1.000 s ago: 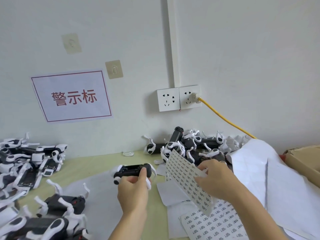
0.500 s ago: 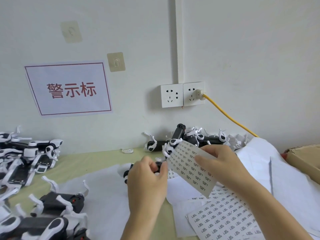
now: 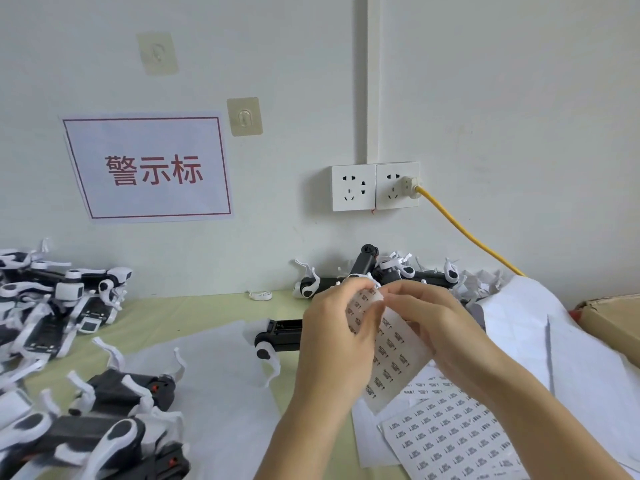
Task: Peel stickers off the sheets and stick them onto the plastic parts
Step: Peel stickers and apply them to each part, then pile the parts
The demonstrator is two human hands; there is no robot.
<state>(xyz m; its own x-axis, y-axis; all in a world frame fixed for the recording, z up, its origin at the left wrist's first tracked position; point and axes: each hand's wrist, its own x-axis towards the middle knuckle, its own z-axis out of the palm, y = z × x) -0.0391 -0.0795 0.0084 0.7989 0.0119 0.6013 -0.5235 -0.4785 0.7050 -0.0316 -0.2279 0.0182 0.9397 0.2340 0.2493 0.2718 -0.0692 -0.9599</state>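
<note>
Your fingers (image 3: pixel 349 308) of both hands meet at the top edge of the sticker sheet (image 3: pixel 391 355) you hold up in front of you. The left hand (image 3: pixel 334 344) curls round the sheet's left side, and behind its palm it also seems to hold the black plastic part (image 3: pixel 277 336), whose white clip hangs down on the left. The right hand (image 3: pixel 440 327) pinches the sheet's upper corner, thumb and forefinger pressed together on it; whether a sticker has lifted is too small to tell.

The only container is a cardboard box (image 3: pixel 613 322) at the right edge; its contents are out of sight.

Half a second ago the sheet was tilted flat and held mostly by your right hand, with the left hand just reaching its edge. Now the two hands have closed together on the sheet, which stands more upright and hides between them. The part has stayed with the left hand.

Both forearms rise from the bottom of the view and converge above the green table (image 3: pixel 194 310). A second sticker sheet (image 3: pixel 450 434) lies flat below your right wrist on white paper (image 3: pixel 540 344). Finished or waiting parts lie in a left pile (image 3: pixel 59 299), a near pile (image 3: pixel 104 417) and a back pile (image 3: pixel 391 271) against the wall.
</note>
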